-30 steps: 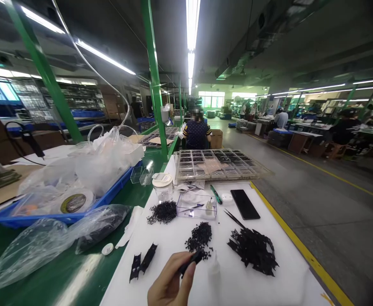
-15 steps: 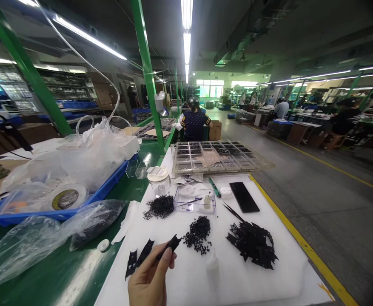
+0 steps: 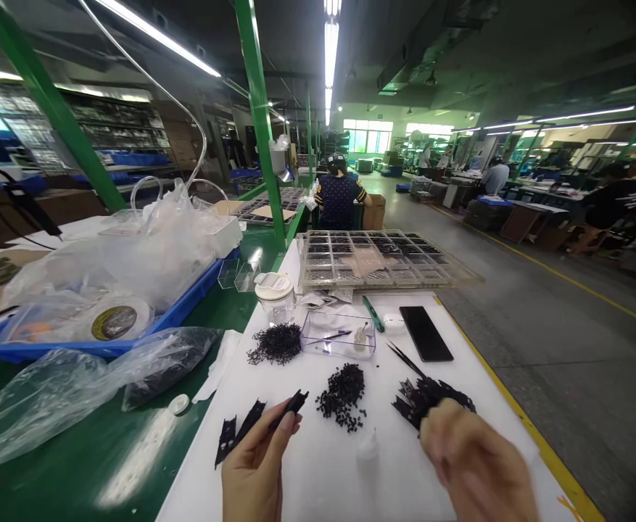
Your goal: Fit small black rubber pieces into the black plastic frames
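Note:
My left hand (image 3: 260,457) pinches a flat black part (image 3: 296,402) between thumb and fingers, just right of two loose black parts (image 3: 249,423) on the white work surface (image 3: 318,478). Smeared by motion, my right hand (image 3: 473,453) is at the near edge of a pile of flat black parts (image 3: 410,402); its fingertips and anything in them cannot be made out. A heap of tiny black pieces (image 3: 344,391) lies between the hands, with a small white bottle (image 3: 368,448) nearer me. Tweezers (image 3: 405,357) rest against the right pile.
Behind are a heap of thin black pieces (image 3: 277,344), a clear box (image 3: 339,337), a lidded jar (image 3: 275,297), a green cutter (image 3: 373,314), a phone (image 3: 425,333) and a compartment tray (image 3: 372,261). A blue bin (image 3: 187,308) stands left. A person (image 3: 339,196) sits beyond.
My right hand has come into view at the right-hand pile. My left hand still holds the black part, and the camera view has shifted slightly.

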Demonstrator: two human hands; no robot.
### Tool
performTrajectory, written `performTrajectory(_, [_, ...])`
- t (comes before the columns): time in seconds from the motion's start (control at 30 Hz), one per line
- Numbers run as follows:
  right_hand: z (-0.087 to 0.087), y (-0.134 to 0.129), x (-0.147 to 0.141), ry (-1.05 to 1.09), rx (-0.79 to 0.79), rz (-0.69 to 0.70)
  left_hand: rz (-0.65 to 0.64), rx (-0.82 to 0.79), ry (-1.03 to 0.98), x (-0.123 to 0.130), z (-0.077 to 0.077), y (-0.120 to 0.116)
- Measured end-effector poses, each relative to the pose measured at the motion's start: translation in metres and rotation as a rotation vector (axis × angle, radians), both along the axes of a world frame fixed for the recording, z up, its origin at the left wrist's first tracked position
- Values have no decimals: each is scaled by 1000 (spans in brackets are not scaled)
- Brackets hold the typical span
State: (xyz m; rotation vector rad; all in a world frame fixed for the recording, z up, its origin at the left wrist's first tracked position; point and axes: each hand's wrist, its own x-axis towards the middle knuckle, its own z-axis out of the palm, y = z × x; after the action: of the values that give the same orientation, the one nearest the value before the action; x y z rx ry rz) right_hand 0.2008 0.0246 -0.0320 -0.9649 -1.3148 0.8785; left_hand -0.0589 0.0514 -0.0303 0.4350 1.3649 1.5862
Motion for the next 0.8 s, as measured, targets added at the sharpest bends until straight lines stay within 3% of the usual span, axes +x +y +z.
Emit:
performTrajectory(0.07, [-9, 12, -17, 17, -35, 0, -13, 16, 33, 0, -4, 1])
performTrajectory(0.2, [-36, 14, -43, -234, -108, -97, -96, 59, 116, 6, -7, 3])
performTrajectory(0.3, [-47, 14, -50, -378, -133, -73, -178, 102, 173, 14, -6, 5])
performTrajectory(0.43, [-45, 23, -51, -445, -157, 34, -251, 140, 221, 22, -3, 8])
performTrajectory(0.5, [-42, 26, -52, -432, -165, 19, -294, 167, 239, 25, -1, 8])
performTrajectory(0.63, [-33, 24, -57, -226, -183, -81, -394, 224, 264, 31, -1, 6])
performTrajectory(0.8, [-21, 20, -66, -48, -312, -74, -518, 285, 262, 45, -7, 1])
